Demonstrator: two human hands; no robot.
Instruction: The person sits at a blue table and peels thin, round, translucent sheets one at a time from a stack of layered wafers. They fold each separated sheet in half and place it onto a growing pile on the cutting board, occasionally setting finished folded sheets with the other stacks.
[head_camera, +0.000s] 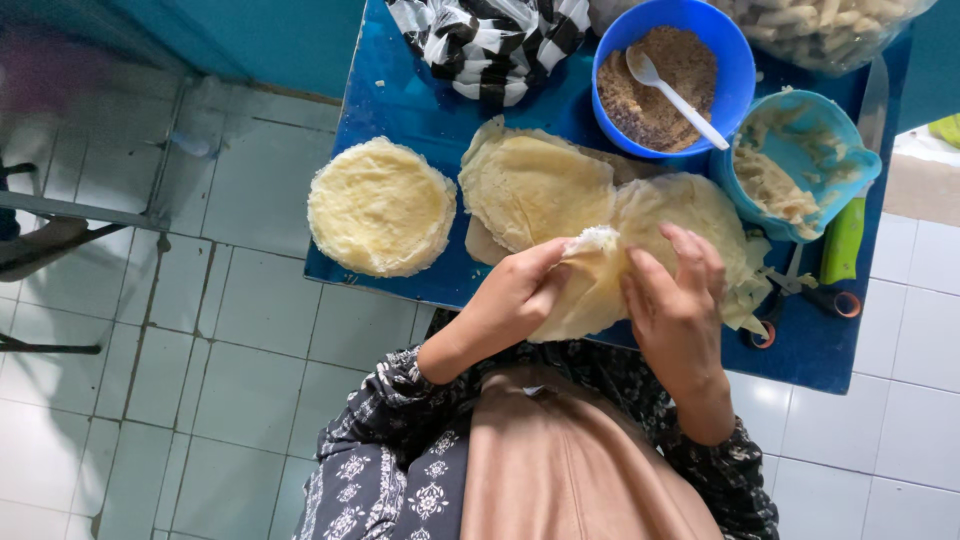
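Looking down from above, a person is working at a blue table (400, 100). Near its centre, a pile of thin pale wrappers (535, 185) is lying loose, and at nine o'clock a neat round stack (380, 205) is sitting untouched, so much is seemingly left. At one o'clock, a blue bowl (735, 60) of brown crumbs is holding a white spoon (672, 95); at three o'clock, a teal bowl (850, 140) is holding paste. At six o'clock, the left hand (515, 295) and right hand (675, 300) are curling their fingers closed around one wrapper (590, 290), folding it over white filling (597, 238), roughly half wrapped.
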